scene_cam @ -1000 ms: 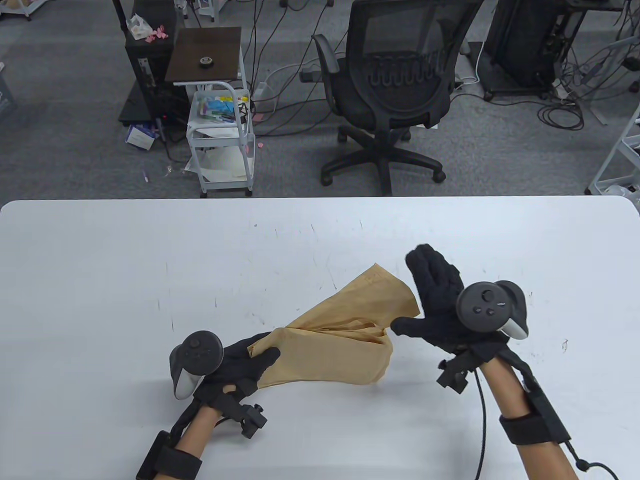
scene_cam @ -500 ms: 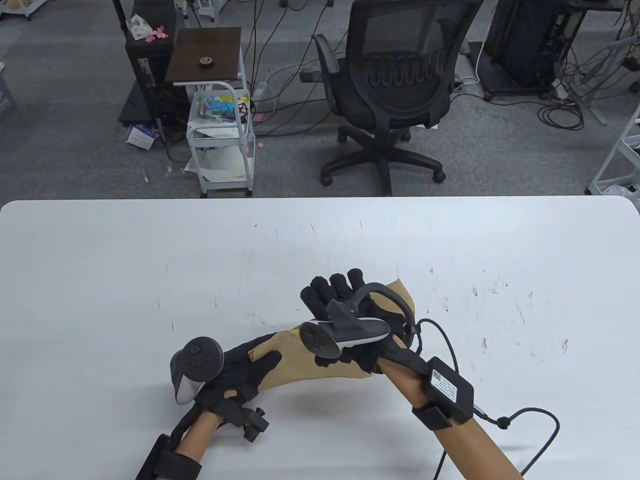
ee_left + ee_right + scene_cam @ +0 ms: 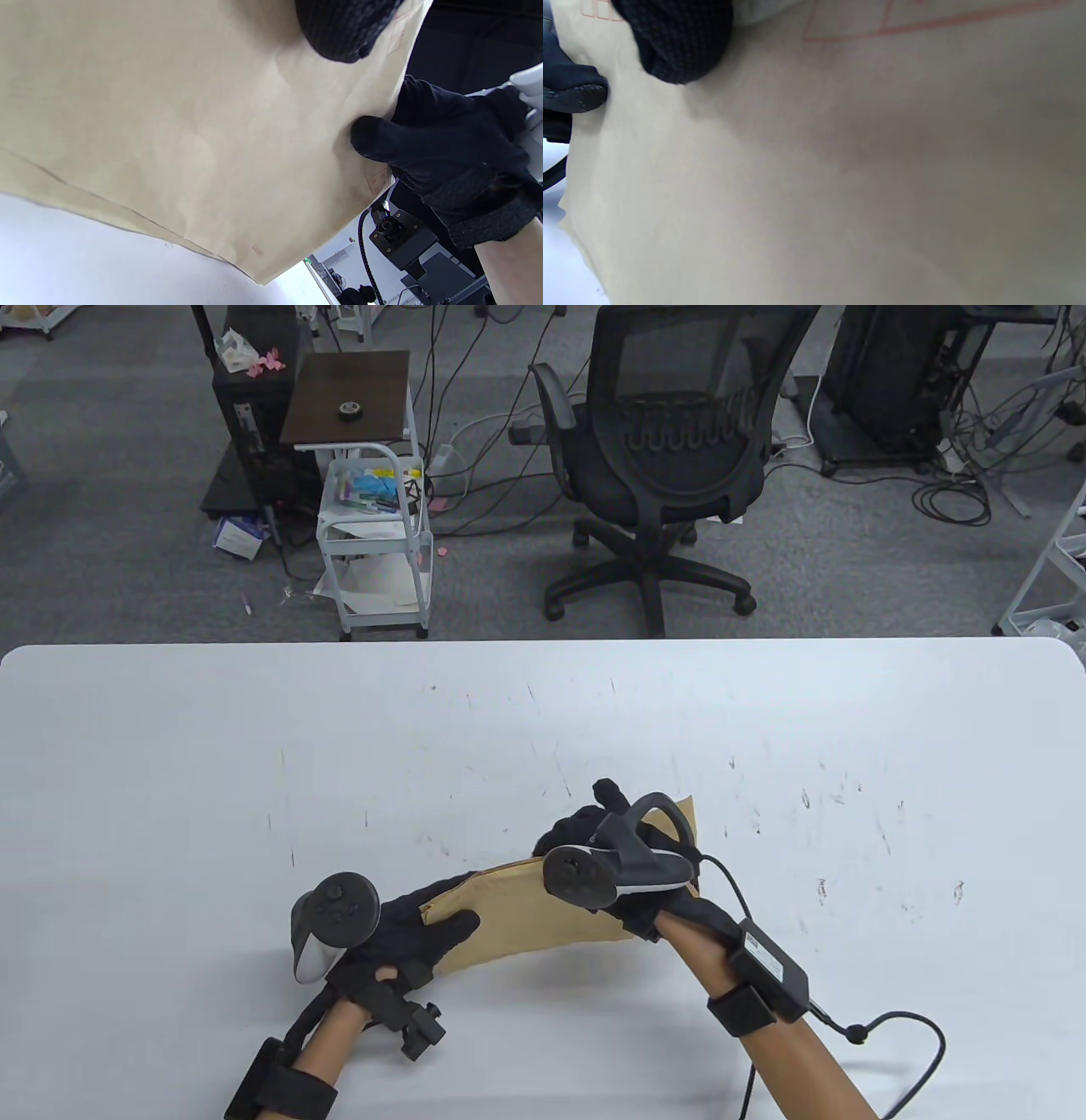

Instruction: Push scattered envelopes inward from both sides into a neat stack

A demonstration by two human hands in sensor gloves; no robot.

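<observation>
Near the table's front edge: your two hands hold the envelopes (image 3: pixel 526 912) between them on the white table (image 3: pixel 170 780).
Envelopes: brown paper bundle, lifted at its far side, its near edge low by the tabletop.
Left hand (image 3: pixel 416 933): you grip the bundle's left end, thumb lying on top, fingers underneath.
Right hand (image 3: pixel 619 857): you clasp the right end, fingers curled over the far edge.
Left wrist view: your right thumb (image 3: pixel 382 140) presses the paper face.
</observation>
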